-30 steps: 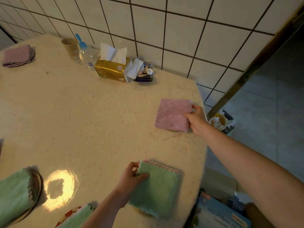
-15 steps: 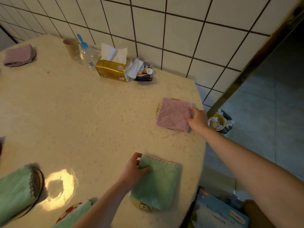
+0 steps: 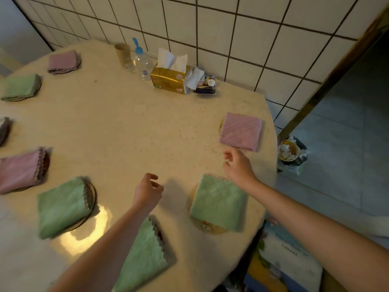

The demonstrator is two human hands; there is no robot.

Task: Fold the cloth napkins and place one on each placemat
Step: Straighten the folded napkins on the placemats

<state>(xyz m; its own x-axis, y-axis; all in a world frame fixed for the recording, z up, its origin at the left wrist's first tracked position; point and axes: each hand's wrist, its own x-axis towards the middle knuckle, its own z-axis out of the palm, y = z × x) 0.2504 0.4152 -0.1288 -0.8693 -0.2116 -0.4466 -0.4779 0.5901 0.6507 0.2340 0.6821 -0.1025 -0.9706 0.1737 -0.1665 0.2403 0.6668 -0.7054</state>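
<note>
Speckled cream tabletop (image 3: 126, 127) curves round below me, set against a white tiled wall (image 3: 252, 28). Nearest, a folded green napkin (image 3: 145, 258) lies partly under my left forearm. My left hand (image 3: 147, 191) hovers over bare table, fingers loosely curled, holding nothing. Just to its right, another green napkin (image 3: 217, 202) lies folded on a round placemat (image 3: 210, 228). My right hand (image 3: 239, 165) hangs above its far corner, fingers also slack and empty. Beyond that a pink napkin (image 3: 241, 131) covers its mat near the table edge. Farther back, a gold tissue box (image 3: 169, 80) and a water bottle (image 3: 142, 62) stand by the wall.
</note>
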